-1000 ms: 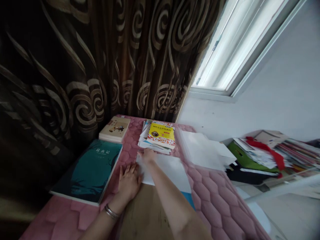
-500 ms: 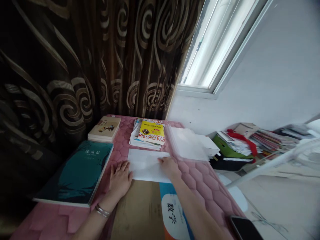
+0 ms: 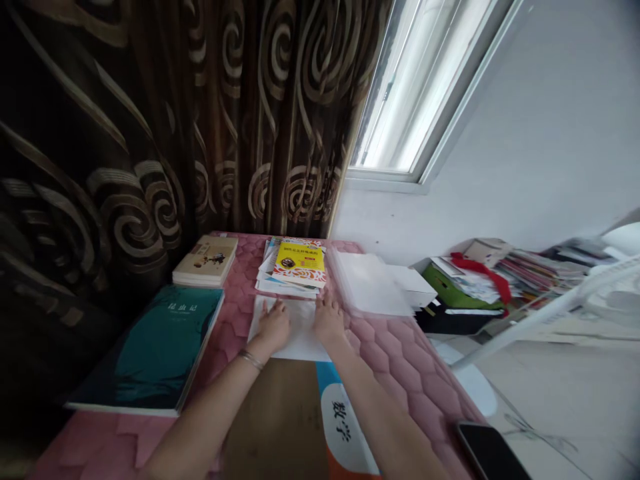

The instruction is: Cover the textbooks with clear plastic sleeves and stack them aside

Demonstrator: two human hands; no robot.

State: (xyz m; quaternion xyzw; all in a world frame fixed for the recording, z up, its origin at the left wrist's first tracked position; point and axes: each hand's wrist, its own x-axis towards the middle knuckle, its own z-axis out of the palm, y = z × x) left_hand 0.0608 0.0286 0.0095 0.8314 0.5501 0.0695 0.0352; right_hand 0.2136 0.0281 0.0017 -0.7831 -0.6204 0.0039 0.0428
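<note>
Both my hands lie flat on a white folded sheet that covers the far end of a book with a blue, white and orange cover on the pink quilted surface. My left hand presses the sheet's left half, fingers stretched out. My right hand rests on its right half, fingers also spread. A brown paper panel lies under my forearms, beside the book.
A large teal book lies at left, a beige book behind it. A stack topped by a yellow book sits just beyond my hands. White sheets lie at right. A dark phone rests near the right edge. Cluttered shelf at right.
My left hand moved from beside the sheet onto its left half. My right hand slid a little farther along the sheet. The view shifted slightly left.
</note>
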